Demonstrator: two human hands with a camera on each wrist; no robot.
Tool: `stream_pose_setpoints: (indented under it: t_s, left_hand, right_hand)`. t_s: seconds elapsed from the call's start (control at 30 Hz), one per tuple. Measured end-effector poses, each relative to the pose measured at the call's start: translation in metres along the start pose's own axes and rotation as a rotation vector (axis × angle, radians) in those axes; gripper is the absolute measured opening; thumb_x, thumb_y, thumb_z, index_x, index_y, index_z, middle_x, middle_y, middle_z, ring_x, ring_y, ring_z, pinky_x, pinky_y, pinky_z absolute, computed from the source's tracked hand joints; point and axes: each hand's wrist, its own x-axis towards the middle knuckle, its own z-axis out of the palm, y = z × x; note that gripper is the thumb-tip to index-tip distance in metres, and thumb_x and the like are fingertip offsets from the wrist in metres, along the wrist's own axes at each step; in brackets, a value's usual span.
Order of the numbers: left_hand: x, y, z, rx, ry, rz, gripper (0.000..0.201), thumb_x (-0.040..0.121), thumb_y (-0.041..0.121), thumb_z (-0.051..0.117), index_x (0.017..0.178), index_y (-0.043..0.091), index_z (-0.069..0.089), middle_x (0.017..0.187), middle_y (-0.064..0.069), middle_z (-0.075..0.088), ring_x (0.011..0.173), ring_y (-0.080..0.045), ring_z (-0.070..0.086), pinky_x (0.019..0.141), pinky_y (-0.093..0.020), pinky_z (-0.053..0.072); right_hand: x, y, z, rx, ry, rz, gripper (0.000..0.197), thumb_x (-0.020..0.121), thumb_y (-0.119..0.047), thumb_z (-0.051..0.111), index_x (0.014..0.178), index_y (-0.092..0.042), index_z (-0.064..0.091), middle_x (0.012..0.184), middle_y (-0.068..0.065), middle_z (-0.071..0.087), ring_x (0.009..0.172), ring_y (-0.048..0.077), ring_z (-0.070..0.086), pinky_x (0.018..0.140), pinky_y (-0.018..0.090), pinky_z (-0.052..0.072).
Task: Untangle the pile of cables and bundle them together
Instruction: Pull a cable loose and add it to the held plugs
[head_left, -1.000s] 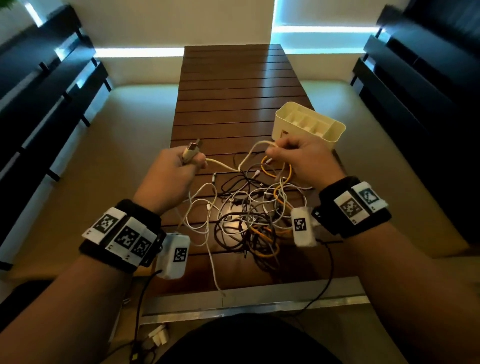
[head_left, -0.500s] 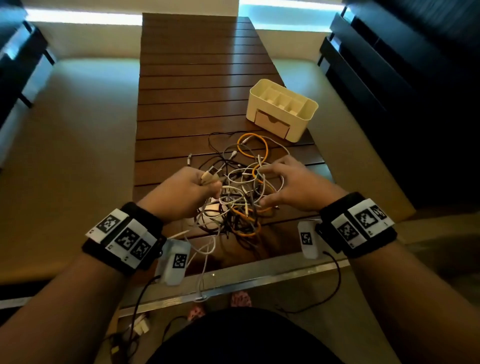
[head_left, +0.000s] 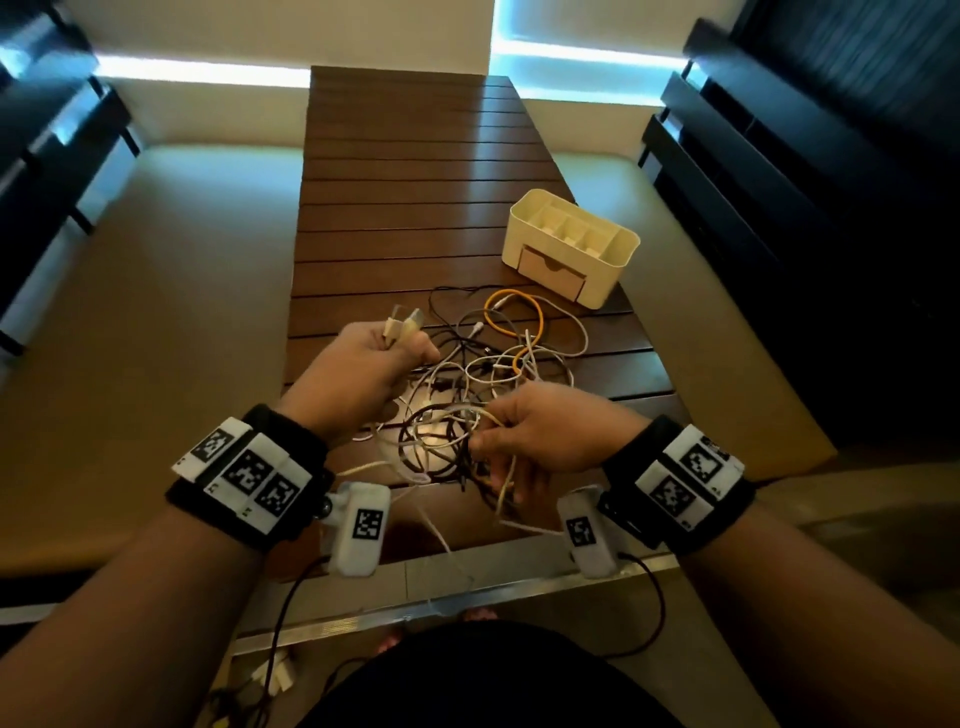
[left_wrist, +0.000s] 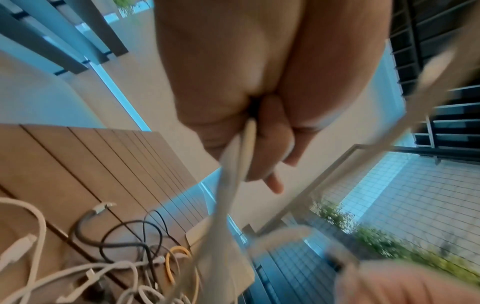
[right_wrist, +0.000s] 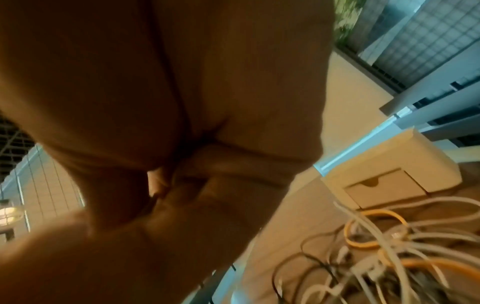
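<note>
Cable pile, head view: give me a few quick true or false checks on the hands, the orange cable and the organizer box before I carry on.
1. The left hand grips white cable ends with plugs sticking up. True.
2. The right hand rests flat and holds nothing. False: it pinches white cable strands near the pile's front.
3. The orange cable lies coiled inside the organizer box. False: it lies on the table, in the pile.
4. The box drawer is shut. True.
</note>
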Motion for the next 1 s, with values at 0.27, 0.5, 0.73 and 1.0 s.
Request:
stream_pose_setpoints:
  t_s: [0.27,0.5,0.73,1.0]
  left_hand:
    - [-0.007,0.006,-0.039,-0.184,0.328,0.035,0.026,0.105,0.03,0.042,0.093,0.013,0.057,0.049,0.01,0.033,0.042,-0.008,0.026,0.039,-0.023,0.026]
    - [-0.011,0.008,-0.02,-0.327,0.248,0.011,0.025,0.106,0.027,0.039,0.091,0.013,0.052,0.053,0.008,0.027,0.043,-0.008,0.022,0.038,-0.021,0.025]
    - [-0.01,0.009,-0.006,-0.476,0.142,-0.025,0.032,0.106,0.033,0.035,0.098,0.008,0.052,0.058,0.004,0.028,0.045,-0.009,0.022,0.039,-0.022,0.024]
    - [-0.01,-0.01,-0.02,-0.55,0.146,-0.139,0.049,0.106,0.043,0.029,0.101,0.002,0.058,0.059,0.002,0.031,0.046,-0.01,0.025,0.041,-0.022,0.027]
  right_hand:
    - [0.026,0.019,0.011,-0.78,-0.126,0.305,0.067,0.082,-0.073,0.056,0.123,-0.02,0.061,0.115,-0.001,0.064,0.106,0.018,0.058,0.091,0.037,0.049]
    - [0.037,-0.01,-0.001,-0.403,0.147,0.015,0.072,0.08,-0.066,0.066,0.139,-0.028,0.049,0.13,-0.005,0.059,0.114,0.013,0.057,0.09,0.03,0.049]
    - [0.061,-0.02,0.028,-0.081,0.081,-0.268,0.047,0.092,-0.048,0.061,0.136,-0.034,0.051,0.131,-0.007,0.061,0.118,0.008,0.058,0.102,0.039,0.049]
    - [0.08,-0.012,0.016,0.034,-0.22,-0.263,0.024,0.101,-0.028,0.053,0.111,-0.012,0.068,0.108,0.004,0.074,0.101,0.018,0.071,0.097,0.041,0.054]
